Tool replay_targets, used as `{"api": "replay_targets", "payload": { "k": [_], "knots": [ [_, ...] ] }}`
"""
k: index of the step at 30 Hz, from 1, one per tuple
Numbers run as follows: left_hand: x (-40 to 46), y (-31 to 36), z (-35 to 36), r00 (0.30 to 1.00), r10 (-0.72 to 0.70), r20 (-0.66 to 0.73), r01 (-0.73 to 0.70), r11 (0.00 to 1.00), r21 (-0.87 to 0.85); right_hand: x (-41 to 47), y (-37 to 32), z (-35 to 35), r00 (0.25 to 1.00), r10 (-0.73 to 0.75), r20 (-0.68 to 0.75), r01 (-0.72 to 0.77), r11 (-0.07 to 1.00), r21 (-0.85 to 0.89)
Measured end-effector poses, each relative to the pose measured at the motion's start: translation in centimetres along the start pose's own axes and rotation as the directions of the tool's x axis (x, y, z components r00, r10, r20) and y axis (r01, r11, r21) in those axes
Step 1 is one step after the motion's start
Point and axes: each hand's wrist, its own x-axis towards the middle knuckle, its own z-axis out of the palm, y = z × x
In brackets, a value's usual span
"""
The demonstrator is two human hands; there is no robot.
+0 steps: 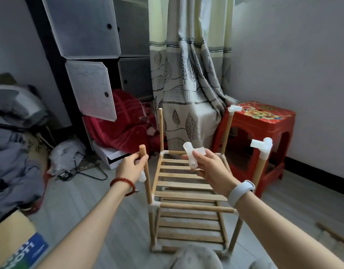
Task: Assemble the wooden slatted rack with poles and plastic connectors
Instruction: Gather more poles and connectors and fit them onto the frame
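Note:
The wooden slatted rack stands on the floor in front of me, two slatted shelves joined by poles and white plastic connectors. My left hand grips the near-left upright pole just below its bare top; another white connector shows under that palm. My right hand holds a white plastic connector over the upper shelf. The far-left pole has a bare top. The far-right pole and the near-right pole each carry a white connector on top.
A red plastic stool stands right of the rack by the wall. A curtain hangs behind, with a white-doored cube cabinet and red blanket at back left. Clothes and a cardboard box lie left. A loose pole lies at right.

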Motion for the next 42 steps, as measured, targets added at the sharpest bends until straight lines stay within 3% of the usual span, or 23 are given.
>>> {"api": "replay_targets", "payload": {
  "k": [6,11,18,25,30,35,42],
  "knots": [
    [-1.2,1.2,0.6,0.984,0.128,0.121,-0.124,0.991,-0.041,-0.1,-1.4,-2.6,1.000,-0.001,-0.008,0.003,0.970,0.244],
    [-3.7,4.2,2.7,0.907,0.259,0.332,-0.238,0.966,-0.101,-0.8,-1.9,-3.7,1.000,-0.006,-0.011,0.009,0.960,0.278],
    [-5.7,7.1,6.5,0.803,0.377,0.462,-0.290,0.924,-0.250,-3.1,-3.2,-5.6,0.995,-0.046,0.088,0.020,0.961,0.275],
    [-7.0,8.3,9.2,0.753,0.387,0.532,-0.270,0.919,-0.286,-5.3,-5.2,-6.8,0.983,-0.036,0.178,0.009,0.989,0.151],
    [-6.9,8.2,9.2,0.761,0.408,0.505,-0.294,0.910,-0.292,-5.8,-6.3,-6.9,0.989,-0.020,0.147,0.018,1.000,0.013],
    [-7.1,8.2,9.0,0.753,0.430,0.499,-0.311,0.900,-0.306,-6.0,-7.0,-6.7,0.984,-0.003,0.178,0.002,1.000,0.006],
    [-7.4,8.3,8.8,0.752,0.435,0.494,-0.341,0.900,-0.272,-5.9,-7.5,-6.8,0.979,0.055,0.194,-0.014,0.978,-0.208]
  ]
}}
